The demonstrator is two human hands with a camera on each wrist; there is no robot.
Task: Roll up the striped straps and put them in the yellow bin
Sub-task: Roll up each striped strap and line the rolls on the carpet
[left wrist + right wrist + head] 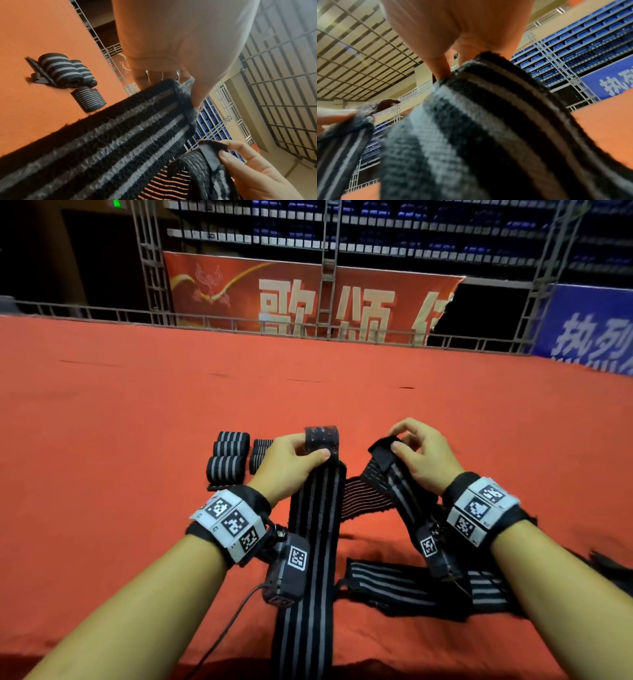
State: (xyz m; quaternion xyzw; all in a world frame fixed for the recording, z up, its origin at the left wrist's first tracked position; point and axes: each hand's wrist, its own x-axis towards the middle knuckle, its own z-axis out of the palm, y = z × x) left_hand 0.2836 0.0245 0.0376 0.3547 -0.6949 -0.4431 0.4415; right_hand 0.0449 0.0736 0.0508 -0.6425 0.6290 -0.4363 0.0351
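My left hand (310, 455) pinches the top end of a long black strap with grey stripes (313, 542), holding it up so it hangs toward me past the table's near edge. In the left wrist view the left hand (180, 81) has its thumb on the same strap (120, 135). My right hand (399, 440) pinches the black tab end of a second striped length (394, 484). I cannot tell whether both lengths are one strap. The right wrist view shows the right hand (453, 60) on the blurred strap (488, 121). No yellow bin is in view.
Several rolled striped straps (229, 457) (63, 71) lie in two short rows left of my left hand, the smaller rolls (89, 100) nearer it. More unrolled straps (411, 587) lie under my right wrist. The red cloth surface (137, 405) ends at a metal railing (205, 320).
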